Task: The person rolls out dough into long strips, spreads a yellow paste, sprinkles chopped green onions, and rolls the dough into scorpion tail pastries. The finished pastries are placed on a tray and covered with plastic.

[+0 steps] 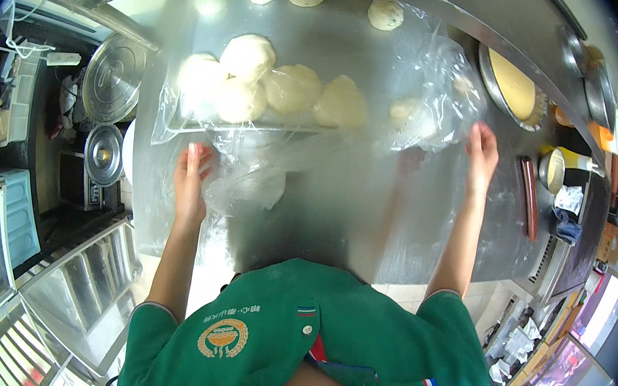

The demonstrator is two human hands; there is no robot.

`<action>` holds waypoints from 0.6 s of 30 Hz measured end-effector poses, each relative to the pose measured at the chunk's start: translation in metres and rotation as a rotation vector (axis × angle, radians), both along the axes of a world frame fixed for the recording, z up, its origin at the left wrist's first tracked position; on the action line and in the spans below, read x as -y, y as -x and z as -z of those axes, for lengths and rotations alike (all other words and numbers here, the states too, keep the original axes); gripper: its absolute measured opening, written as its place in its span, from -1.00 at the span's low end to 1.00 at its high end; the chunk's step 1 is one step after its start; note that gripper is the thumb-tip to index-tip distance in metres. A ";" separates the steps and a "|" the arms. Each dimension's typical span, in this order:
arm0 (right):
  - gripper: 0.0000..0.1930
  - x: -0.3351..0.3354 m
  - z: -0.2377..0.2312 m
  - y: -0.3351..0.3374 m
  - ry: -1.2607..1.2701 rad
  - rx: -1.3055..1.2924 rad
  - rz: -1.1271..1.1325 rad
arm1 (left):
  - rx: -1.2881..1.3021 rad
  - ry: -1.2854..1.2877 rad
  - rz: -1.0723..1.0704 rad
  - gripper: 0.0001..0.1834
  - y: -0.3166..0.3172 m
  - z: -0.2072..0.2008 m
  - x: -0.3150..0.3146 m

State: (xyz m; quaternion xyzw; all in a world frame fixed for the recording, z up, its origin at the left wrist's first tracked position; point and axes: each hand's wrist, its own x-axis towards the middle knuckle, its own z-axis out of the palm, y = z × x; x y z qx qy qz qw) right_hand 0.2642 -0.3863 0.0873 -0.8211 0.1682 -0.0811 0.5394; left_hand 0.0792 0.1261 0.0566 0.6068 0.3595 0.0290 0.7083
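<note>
A clear plastic sheet (247, 184) stretches across the steel table, wrinkled and bunched at the right. Under it lie several pale, smooth dough balls (249, 58), clustered left of centre. My left hand (194, 169) is at the sheet's near left edge, fingers closed on the plastic. Over on the right, my right hand (483, 148) pinches the sheet's edge beside the bunched part. The fingertips of both hands are small in view. Along the table's far side sit several more dough pieces (385, 14), some with dark flecks.
A metal bowl (491, 80) holding something yellow stands at the far right. A reddish-brown rolling pin (529, 197) lies right of my right hand, near a small bowl (551, 170) and cloths (566, 228). Round metal lids (113, 79) stand left of the steel table (306, 216).
</note>
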 end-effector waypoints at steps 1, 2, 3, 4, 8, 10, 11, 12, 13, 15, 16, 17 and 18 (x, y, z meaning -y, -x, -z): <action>-0.29 0.004 0.009 -0.013 0.253 0.103 0.073 | -0.033 0.230 0.090 -0.51 -0.006 -0.011 0.006; -0.22 0.013 0.022 -0.024 0.351 0.059 0.107 | -0.073 0.253 0.255 -0.52 -0.003 -0.011 0.013; -0.35 0.009 0.025 -0.036 0.336 -0.065 0.108 | -0.110 0.259 0.408 -0.54 0.002 -0.012 0.016; -0.50 0.016 0.021 -0.035 0.066 -0.179 0.050 | -0.146 0.263 0.562 -0.55 0.006 -0.015 0.021; -0.90 0.024 0.011 -0.040 -0.023 0.213 -0.027 | -0.031 -0.117 0.442 -0.44 0.038 -0.005 0.028; -0.77 0.047 0.008 -0.041 0.061 0.206 0.001 | -0.121 -0.083 0.455 -0.39 0.050 0.016 0.035; -0.62 0.059 0.013 -0.048 0.088 0.211 0.004 | -0.161 -0.063 0.465 -0.37 0.055 0.025 0.040; -0.43 0.056 0.016 -0.054 0.227 0.151 0.058 | -0.036 -0.383 0.565 -0.29 0.066 0.035 0.049; -0.24 0.038 0.015 -0.056 0.359 0.089 0.103 | -0.057 -0.250 0.572 -0.28 0.072 0.034 0.056; -0.20 0.024 0.012 -0.060 0.461 -0.189 -0.022 | -0.089 0.015 0.594 -0.26 0.080 0.032 0.066; -0.35 0.032 0.019 -0.059 0.234 -0.230 -0.114 | -0.088 -0.067 0.629 -0.34 0.083 0.033 0.063; -0.50 0.042 0.024 -0.057 0.006 -0.267 -0.204 | -0.086 -0.149 0.664 -0.43 0.088 0.033 0.058; -0.59 0.054 0.030 -0.053 -0.002 -0.129 -0.168 | -0.091 -0.229 0.697 -0.51 0.095 0.035 0.052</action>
